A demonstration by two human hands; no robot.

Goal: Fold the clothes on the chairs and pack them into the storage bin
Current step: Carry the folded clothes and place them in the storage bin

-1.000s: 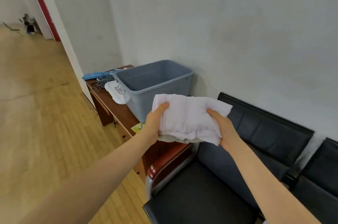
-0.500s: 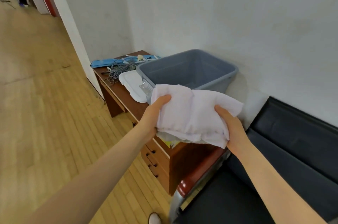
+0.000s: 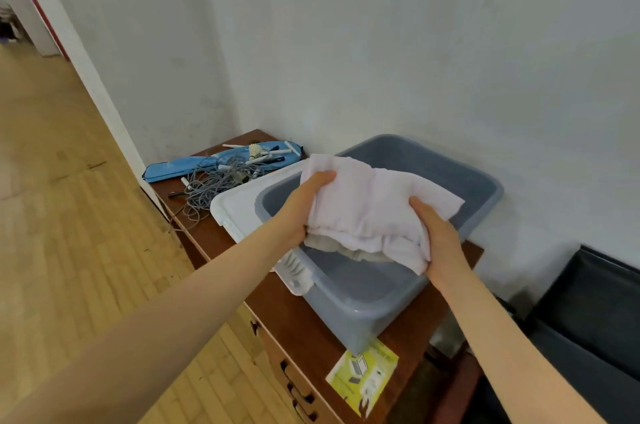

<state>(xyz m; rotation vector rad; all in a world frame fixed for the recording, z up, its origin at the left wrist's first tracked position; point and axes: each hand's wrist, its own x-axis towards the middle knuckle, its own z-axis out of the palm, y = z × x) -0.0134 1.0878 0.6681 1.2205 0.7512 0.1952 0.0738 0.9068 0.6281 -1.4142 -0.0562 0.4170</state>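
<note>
A folded pale lilac garment point(image 3: 370, 212) hangs above the open grey-blue storage bin point(image 3: 363, 299), which stands on a brown wooden cabinet point(image 3: 287, 316) against the white wall. My left hand point(image 3: 301, 209) grips the garment's left edge, thumb on top. On the other side my right hand point(image 3: 440, 240) grips its right lower edge. A greyish inner layer shows under the fold. The bin's inside looks bare where I can see it.
The bin's white lid point(image 3: 239, 212) lies beside it on the left. A tangle of grey cable point(image 3: 214, 181) and a blue bag point(image 3: 194, 164) sit at the cabinet's far end, and a yellow leaflet point(image 3: 363, 371) near its front. A black chair point(image 3: 588, 326) is at right; wooden floor at left.
I have stepped closer to the cabinet and carried the folded garment from beside the chair to a spot over the bin's opening. Both hands keep the same grip.
</note>
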